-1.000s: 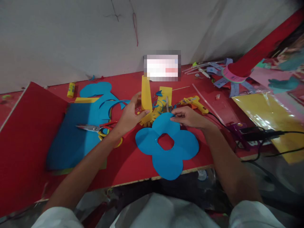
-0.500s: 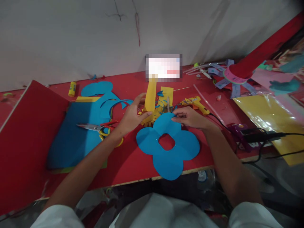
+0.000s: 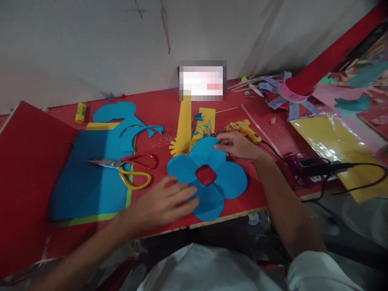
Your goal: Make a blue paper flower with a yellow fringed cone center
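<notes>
A blue paper flower (image 3: 233, 181) with rounded petals and a hole in its centre lies on the red table in front of me. The fingers of my right hand (image 3: 238, 146) pinch the edge of its top petal. Over the lower left petals hovers my left hand (image 3: 174, 201), slightly blurred, its fingers spread and holding nothing; whether the fingertips touch the paper I cannot tell. Just behind the flower is a yellow paper strip (image 3: 183, 125) with a fringed end. Another yellow paper piece (image 3: 209, 116) lies beside it among blue scraps.
Scissors (image 3: 117, 163) with red and yellow handles rest on blue paper sheets (image 3: 79, 178) at left. A glue stick (image 3: 80, 113) stands farther back. A yellow glue gun (image 3: 247, 129) and its cable lie right of the flower. A red board (image 3: 27, 178) rises at far left.
My left hand has let go of the yellow strip and come down towards me to the flower's lower left. My right hand stays on the top petal. The view has shifted slightly.
</notes>
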`<state>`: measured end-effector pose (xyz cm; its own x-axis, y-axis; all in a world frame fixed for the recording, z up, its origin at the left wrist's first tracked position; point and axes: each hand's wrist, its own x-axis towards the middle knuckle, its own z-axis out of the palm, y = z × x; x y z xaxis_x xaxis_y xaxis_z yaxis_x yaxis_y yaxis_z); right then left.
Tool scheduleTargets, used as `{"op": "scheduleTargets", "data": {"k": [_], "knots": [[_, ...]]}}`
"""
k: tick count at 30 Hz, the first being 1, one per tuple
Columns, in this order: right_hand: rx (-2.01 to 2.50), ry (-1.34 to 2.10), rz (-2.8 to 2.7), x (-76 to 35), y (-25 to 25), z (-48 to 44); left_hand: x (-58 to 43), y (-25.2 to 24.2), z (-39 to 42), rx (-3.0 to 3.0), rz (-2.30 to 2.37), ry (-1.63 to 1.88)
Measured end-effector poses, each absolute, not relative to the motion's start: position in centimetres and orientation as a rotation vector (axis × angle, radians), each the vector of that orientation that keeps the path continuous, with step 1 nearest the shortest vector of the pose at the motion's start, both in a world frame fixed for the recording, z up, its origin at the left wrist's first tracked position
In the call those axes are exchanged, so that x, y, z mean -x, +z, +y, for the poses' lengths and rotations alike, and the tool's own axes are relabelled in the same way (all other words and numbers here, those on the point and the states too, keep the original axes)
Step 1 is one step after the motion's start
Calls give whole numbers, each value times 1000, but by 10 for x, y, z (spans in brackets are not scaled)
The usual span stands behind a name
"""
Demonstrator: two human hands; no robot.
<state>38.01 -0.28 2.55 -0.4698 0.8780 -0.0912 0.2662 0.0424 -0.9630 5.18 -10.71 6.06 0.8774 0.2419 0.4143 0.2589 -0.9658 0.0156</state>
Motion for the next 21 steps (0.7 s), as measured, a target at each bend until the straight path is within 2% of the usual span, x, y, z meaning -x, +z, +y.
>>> {"op": "scheduleTargets", "data": {"k": [4,11,15,21], "knots": [[1202,1518,-1648,-378,31,-6,-72,51,-152,3016,-447,-566],[1229,1641,-1456,-374,35,-8,-98,38,-175,2930,-631,-519],[1214,1671,-1531,-376,33,-8,-105,24,-186,2866,-730,-562],[1158,1536,-1818,-378,27,-3,-105,25,-189,2891,-725,-689]]}}
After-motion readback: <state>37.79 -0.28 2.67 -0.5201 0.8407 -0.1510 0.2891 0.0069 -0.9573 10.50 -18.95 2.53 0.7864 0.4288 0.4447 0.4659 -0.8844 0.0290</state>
